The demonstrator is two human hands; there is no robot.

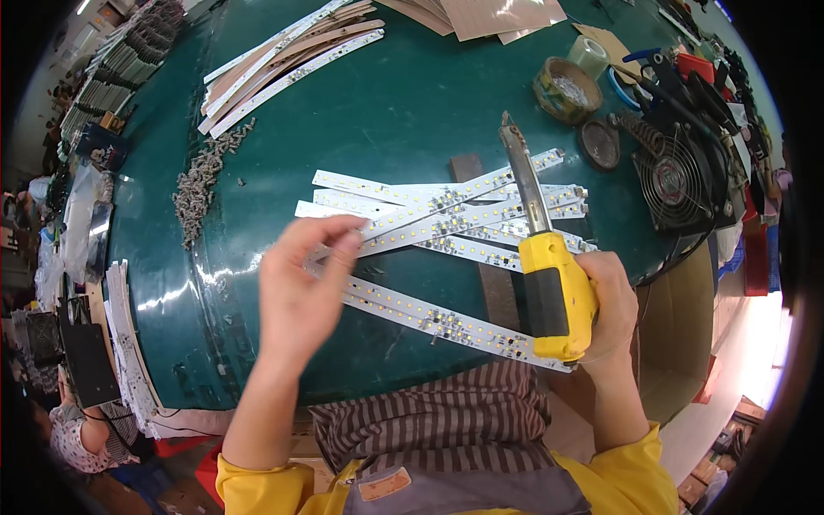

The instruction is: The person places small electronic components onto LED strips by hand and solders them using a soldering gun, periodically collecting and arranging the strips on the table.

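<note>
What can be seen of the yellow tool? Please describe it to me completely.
The tool has a bulky yellow body, plastic-looking, with a black panel on its side. From the body runs a straight, shiny metal barrel, ending in a dark, worn-looking tip. The right hand grips the body. The barrel points away from the person, slightly leftward, across the strips in view; whether it touches them is unclear.

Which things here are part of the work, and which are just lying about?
Seemingly in use:
left hand, at the crossed white LED strips
right hand, gripping the yellow-and-black tool
dark bar under the strips

Seemingly just lying about:
clear roll
brown sheets
fan, whether running unclear
</note>
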